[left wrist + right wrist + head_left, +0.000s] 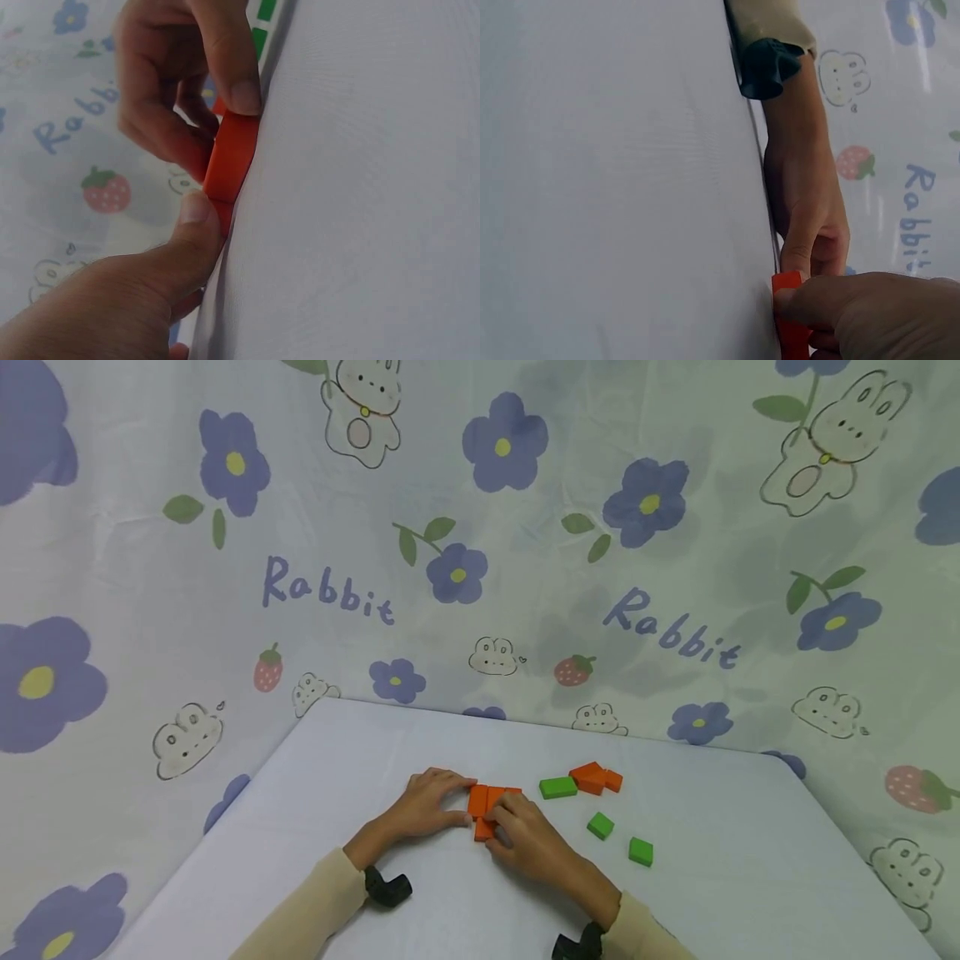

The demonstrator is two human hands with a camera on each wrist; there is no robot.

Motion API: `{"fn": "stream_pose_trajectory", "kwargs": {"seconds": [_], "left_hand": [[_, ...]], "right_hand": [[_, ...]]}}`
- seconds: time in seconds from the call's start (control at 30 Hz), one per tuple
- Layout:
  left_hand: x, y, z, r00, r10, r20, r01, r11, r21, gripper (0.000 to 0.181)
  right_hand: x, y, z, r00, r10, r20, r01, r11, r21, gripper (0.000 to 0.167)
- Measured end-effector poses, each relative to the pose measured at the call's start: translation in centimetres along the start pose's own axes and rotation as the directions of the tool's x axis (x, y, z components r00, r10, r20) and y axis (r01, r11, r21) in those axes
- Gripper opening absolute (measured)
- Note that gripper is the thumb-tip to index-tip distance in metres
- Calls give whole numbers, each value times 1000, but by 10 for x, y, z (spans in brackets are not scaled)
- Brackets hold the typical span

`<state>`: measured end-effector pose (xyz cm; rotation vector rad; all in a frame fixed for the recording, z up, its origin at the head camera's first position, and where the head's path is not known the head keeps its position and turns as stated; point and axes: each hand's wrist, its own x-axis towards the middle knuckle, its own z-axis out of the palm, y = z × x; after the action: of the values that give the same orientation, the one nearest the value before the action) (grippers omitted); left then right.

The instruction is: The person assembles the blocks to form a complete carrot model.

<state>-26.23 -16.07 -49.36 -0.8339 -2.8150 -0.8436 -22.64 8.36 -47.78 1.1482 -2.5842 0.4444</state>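
White table (442, 910), left hand (422, 807) and right hand (531, 842) on orange blocks (496, 798)

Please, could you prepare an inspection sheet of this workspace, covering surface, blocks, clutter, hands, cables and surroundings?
Surface: white tabletop, no spill seen.
Blocks: orange blocks grouped between the hands; to their right, other orange blocks with a long green block beside them, and two shorter green blocks lying apart.
Clutter: nothing seen.
Hands: left hand holds the group's left side; right hand grips it from the right.
Cables: nothing seen.
Surroundings: backdrop printed with flowers, rabbits and strawberries.
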Motion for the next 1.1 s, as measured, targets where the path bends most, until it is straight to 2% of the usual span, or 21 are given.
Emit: {"fn": "stream_pose_trajectory", "kwargs": {"seconds": [0.17, 0.4, 0.53, 0.67, 0.8, 0.9, 0.97, 1.1], "left_hand": [[0, 1, 0, 1000, 1, -4, -1, 1000, -2, 64], [0, 1, 1, 1000, -7, 8, 7, 1000, -6, 66], [1, 1, 0, 1000, -14, 9, 14, 1000, 10, 65], [1, 1, 1, 1000, -11, 15, 11, 1000, 6, 64], [1, 0, 1, 1000, -3, 14, 2, 1000, 14, 64], [2, 0, 0, 1000, -2, 11, 2, 1000, 21, 64], [2, 1, -1, 1000, -3, 9, 3, 1000, 12, 64], [0, 1, -1, 1000, -4, 9, 4, 1000, 9, 64]], "right_hand": [[2, -6, -11, 999, -8, 39, 8, 1000, 6, 36], [7, -14, -59, 997, -46, -68, 52, 995, 89, 27], [3, -2, -83, 994, -14, -108, 20, 998, 59, 26], [-8, 21, -102, 985, 49, -167, -49, 999, 5, 25], [-20, 56, -120, 960, 138, -245, -135, 990, 31, 21], [-28, 88, -127, 935, 255, -245, -237, 966, 98, 17], [-34, 110, -126, 916, 351, -196, -327, 934, 145, 16], [-47, 146, -112, 860, 511, -5, -503, 847, 173, 24]]}}
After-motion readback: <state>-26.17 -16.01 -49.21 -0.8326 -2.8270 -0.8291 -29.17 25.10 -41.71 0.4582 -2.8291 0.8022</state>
